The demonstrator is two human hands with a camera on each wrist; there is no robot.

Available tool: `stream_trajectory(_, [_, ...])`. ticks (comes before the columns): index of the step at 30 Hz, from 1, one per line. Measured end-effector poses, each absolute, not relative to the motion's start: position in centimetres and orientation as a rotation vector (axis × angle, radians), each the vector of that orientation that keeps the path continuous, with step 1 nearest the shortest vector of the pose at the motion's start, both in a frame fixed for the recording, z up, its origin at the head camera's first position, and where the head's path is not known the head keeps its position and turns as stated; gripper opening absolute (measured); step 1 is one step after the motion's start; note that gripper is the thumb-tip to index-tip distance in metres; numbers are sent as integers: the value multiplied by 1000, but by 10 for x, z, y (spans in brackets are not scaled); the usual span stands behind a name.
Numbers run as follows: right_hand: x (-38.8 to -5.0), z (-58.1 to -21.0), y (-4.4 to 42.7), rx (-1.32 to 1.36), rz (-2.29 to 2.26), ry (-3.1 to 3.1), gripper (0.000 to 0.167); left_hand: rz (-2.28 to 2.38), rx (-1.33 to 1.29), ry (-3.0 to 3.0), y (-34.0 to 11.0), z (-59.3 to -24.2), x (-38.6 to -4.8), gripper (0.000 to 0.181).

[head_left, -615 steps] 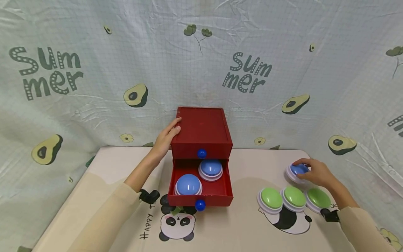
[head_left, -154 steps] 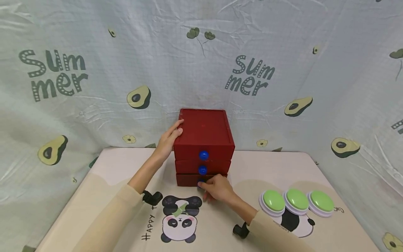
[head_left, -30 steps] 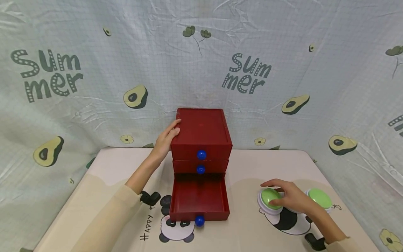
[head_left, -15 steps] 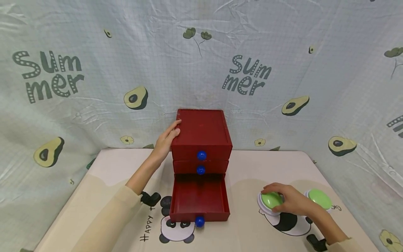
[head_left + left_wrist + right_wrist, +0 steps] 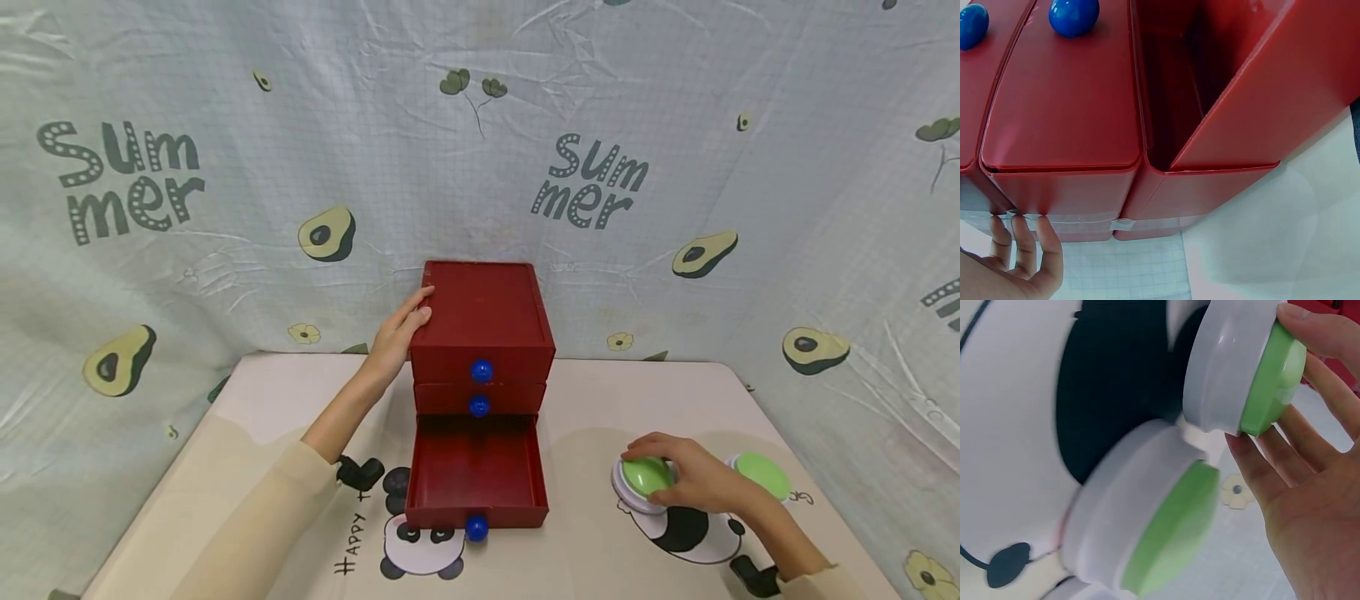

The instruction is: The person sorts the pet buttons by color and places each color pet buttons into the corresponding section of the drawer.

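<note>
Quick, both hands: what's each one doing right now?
Left hand: open, fingers resting against the red drawer cabinet.
Right hand: closed round the leftmost green-topped button, thumb and fingers gripping it.

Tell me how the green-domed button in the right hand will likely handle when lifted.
The green-domed button is probably stiff, since its shell looks like hard moulded plastic. The glossy dome may prove slippery for the right hand. With its wide white base down, it seems unlikely to roll or tip.
</note>
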State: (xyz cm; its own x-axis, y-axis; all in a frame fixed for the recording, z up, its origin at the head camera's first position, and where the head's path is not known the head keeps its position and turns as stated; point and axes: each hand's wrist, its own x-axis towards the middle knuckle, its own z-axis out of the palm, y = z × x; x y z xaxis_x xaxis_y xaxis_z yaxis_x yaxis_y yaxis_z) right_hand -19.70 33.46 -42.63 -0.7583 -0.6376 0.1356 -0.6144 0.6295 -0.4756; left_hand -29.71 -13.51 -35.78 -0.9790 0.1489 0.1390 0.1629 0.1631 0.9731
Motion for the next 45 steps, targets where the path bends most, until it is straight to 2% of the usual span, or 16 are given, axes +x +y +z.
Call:
stream_trajectory(11, [-197,-393,316,-1106,-641,2836,55,-1990,-326,-2388,-135,-359,-298,54])
stream_trajectory(27, [-199,-352,263,-1238,-525,2778,53,-1991,-320,-2396,-134,-358,-296,54])
stream_trajectory(45, [-204,-341,188,-1338,-617,2602,55,-1974,-317,-2402,-134,-361,-300,54])
